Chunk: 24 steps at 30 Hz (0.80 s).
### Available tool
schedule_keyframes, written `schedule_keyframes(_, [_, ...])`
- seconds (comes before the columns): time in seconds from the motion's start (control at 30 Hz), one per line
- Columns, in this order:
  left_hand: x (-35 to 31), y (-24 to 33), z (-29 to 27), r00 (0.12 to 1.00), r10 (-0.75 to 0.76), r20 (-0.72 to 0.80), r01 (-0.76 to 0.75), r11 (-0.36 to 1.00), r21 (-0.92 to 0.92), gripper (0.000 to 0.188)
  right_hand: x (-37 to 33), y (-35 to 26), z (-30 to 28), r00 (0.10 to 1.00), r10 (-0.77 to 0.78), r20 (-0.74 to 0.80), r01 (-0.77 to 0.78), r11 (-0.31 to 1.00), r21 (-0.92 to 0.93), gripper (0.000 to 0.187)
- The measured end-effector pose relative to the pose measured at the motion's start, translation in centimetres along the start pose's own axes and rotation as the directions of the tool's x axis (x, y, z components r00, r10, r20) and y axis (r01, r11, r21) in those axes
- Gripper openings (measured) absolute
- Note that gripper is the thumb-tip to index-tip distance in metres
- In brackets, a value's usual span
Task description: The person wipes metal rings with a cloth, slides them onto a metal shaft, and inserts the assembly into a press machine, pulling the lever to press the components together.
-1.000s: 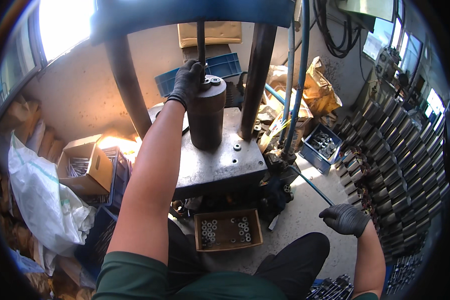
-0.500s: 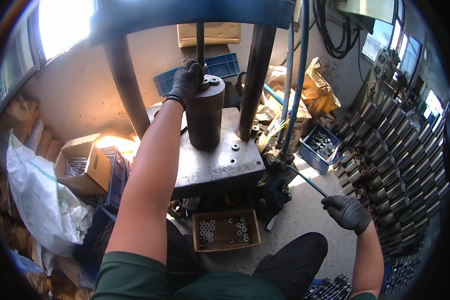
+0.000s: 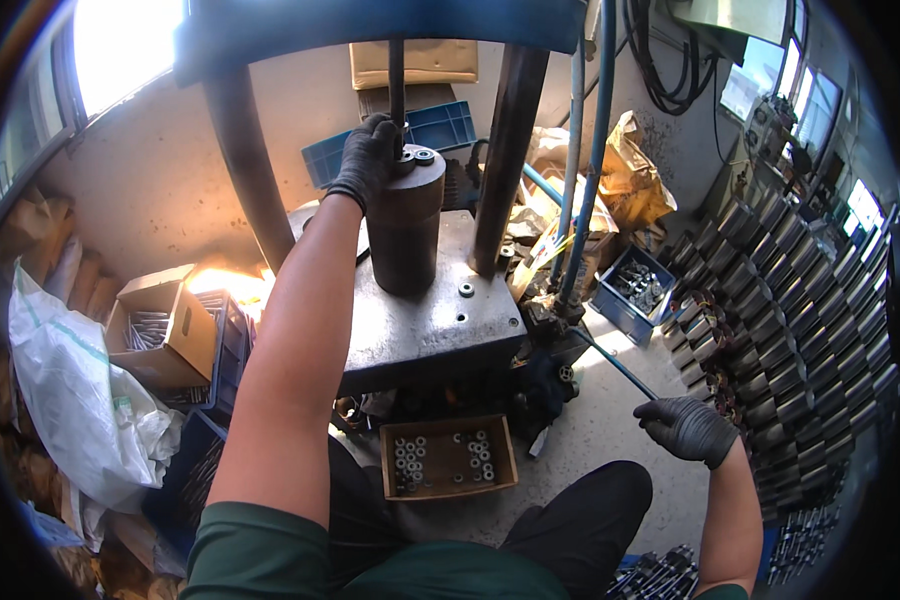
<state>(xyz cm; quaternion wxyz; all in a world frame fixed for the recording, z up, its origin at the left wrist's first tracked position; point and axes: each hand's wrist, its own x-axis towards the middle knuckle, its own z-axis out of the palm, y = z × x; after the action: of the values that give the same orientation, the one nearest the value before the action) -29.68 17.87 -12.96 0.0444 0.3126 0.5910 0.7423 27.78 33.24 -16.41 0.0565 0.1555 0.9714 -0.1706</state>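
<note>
My left hand (image 3: 368, 158), in a dark grey glove, is closed around the lower part of a dark vertical rod (image 3: 397, 85), its fingertips partly hidden. The rod stands over a thick steel cylinder (image 3: 405, 240), upright on the press's metal table (image 3: 410, 335). Two small ring-shaped bearings (image 3: 424, 157) sit on the cylinder's top, beside my left hand. Off to the right, my right hand (image 3: 688, 430), gloved alike, is wrapped around the end of a thin blue lever (image 3: 618, 363) that slopes down from the press's side.
A cardboard box of ring-shaped parts (image 3: 448, 490) lies below the press. Steel posts (image 3: 510, 160) flank the cylinder. On the left are a carton of metal pins (image 3: 175, 335) and a white sack (image 3: 80, 390); on the right, a blue crate (image 3: 615, 305) and stacked metal cylinders (image 3: 790, 310).
My right hand has lowered slightly with the lever end. My left hand stays at the rod above the cylinder. The whole view has shifted a little.
</note>
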Motion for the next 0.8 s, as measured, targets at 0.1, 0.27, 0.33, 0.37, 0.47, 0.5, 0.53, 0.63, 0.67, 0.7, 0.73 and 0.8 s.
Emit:
schedule_keyframes(0.1, [0.8,-0.7,-0.8,1.0,0.02,0.022,-0.021,0.999,0.049,0.025,0.7,-0.3,-0.4,0.985,0.063,0.161,-0.055,0.997,-0.056,0.028])
schedule_keyframes(0.27, [0.7,-0.5,-0.3,0.999,0.014,0.041,-0.014,1.0,0.003,0.015,1.7,0.5,-1.4,0.89,0.139,-0.435,-0.112,0.99,0.086,0.024])
schedule_keyframes(0.33, [0.7,-0.6,-0.3,0.999,0.021,0.034,-0.021,1.0,-0.008,0.015,3.3,0.3,-2.4,0.696,0.032,-0.717,0.01,0.998,0.054,0.016])
schedule_keyframes(0.37, [0.8,-0.7,-0.6,0.999,0.029,0.02,-0.029,1.0,-0.011,0.015,4.8,-0.9,-3.6,0.578,-0.046,-0.815,0.07,0.997,-0.006,0.013])
schedule_keyframes(0.47, [0.6,-0.8,-1.1,0.997,0.055,0.055,-0.052,0.997,-0.061,0.022,8.4,0.4,-6.4,0.496,-0.058,-0.867,0.014,0.998,-0.059,0.009])
schedule_keyframes(0.5, [0.4,-0.4,-0.6,0.996,0.057,0.068,-0.052,0.996,-0.071,0.022,9.4,1.5,-7.6,0.463,-0.066,-0.884,0.029,0.998,-0.059,0.009])
schedule_keyframes(0.53, [0.0,0.0,-0.3,0.997,0.042,0.059,-0.041,0.999,-0.022,0.022,10.6,2.0,-8.6,0.446,-0.067,-0.892,-0.004,0.997,-0.077,0.011])
schedule_keyframes(0.63, [-0.7,0.9,-0.2,0.998,0.025,0.056,-0.025,1.0,-0.002,0.02,13.7,3.8,-11.6,0.439,-0.09,-0.894,-0.112,0.982,-0.154,0.023])
schedule_keyframes(0.67, [-0.8,1.0,-0.3,0.998,-0.012,0.06,0.015,0.999,-0.051,0.019,14.1,3.4,-12.5,0.444,-0.055,-0.894,-0.153,0.979,-0.137,0.03])
schedule_keyframes(0.7, [-1.1,1.2,0.3,0.996,-0.052,0.071,0.059,0.993,-0.099,0.018,14.7,2.8,-13.1,0.447,-0.016,-0.894,-0.199,0.973,-0.116,0.038])
schedule_keyframes(0.73, [-2.3,2.2,2.0,0.991,-0.107,0.085,0.122,0.974,-0.192,0.017,15.3,3.3,-13.4,0.429,0.005,-0.904,-0.194,0.977,-0.087,0.043])
schedule_keyframes(0.8, [-0.2,0.4,-2.0,0.985,0.094,0.145,-0.085,0.994,-0.067,0.017,17.3,2.7,-14.4,0.42,0.002,-0.908,-0.165,0.984,-0.074,0.052])
